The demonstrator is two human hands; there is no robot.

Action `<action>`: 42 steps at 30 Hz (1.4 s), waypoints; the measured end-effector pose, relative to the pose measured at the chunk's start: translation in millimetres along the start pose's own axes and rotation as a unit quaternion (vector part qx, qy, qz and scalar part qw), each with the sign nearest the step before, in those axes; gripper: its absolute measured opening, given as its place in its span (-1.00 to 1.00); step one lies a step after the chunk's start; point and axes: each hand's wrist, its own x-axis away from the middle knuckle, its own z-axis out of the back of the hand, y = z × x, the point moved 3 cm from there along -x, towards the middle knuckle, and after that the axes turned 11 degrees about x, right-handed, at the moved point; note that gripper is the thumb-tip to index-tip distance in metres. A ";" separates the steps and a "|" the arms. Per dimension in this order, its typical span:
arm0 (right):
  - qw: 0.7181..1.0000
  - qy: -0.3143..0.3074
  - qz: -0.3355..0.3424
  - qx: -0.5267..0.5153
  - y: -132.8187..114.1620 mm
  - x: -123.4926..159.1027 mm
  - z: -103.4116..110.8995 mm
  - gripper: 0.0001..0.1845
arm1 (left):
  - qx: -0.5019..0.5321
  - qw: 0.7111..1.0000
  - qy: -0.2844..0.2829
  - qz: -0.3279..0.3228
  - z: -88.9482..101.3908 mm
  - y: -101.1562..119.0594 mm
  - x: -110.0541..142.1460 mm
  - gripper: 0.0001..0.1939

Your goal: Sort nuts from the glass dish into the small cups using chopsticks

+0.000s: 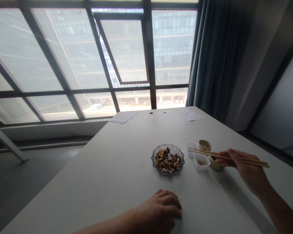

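Observation:
My right hand (246,170) is closed on a pair of wooden chopsticks (205,152), whose tips point left and hover over two small clear plastic cups (200,162). A glass bowl (167,159) of mixed nuts and beans sits just left of the cups. Two small beige ceramic cups (204,145) stand beside the plastic ones, one partly hidden behind my fingers. My left hand (161,211) rests palm down on the white table (112,175) near its front edge, fingers curled loosely, holding nothing.
Sheets of paper (123,117) lie at the table's far left edge and more paper (191,115) at the far right. Large windows and a grey curtain (215,58) stand behind the table. Floor lies to the left.

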 end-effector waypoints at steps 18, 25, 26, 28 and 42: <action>0.985 -0.158 0.068 0.032 22.6 33.8 -98.4 -0.48 | 0.004 1.000 -0.007 0.005 -2.4 -2.9 -1.4 -0.67; 0.979 -0.176 0.090 0.051 28.0 27.5 -107.8 -0.37 | 0.001 1.000 -0.005 0.005 0.2 0.6 -0.8 -0.67; 0.977 -0.175 0.103 0.062 28.2 27.5 -108.5 -0.37 | 0.002 1.000 -0.006 0.005 0.2 0.6 -0.6 -0.67; 0.977 -0.161 0.114 0.077 28.4 28.3 -109.0 -0.39 | 0.004 1.000 -0.007 0.005 -0.1 0.3 -0.3 -0.67; 0.993 0.016 0.108 0.033 5.5 21.5 -76.5 -0.43 | 0.007 1.000 -0.015 0.009 -1.3 -1.5 -1.2 -0.67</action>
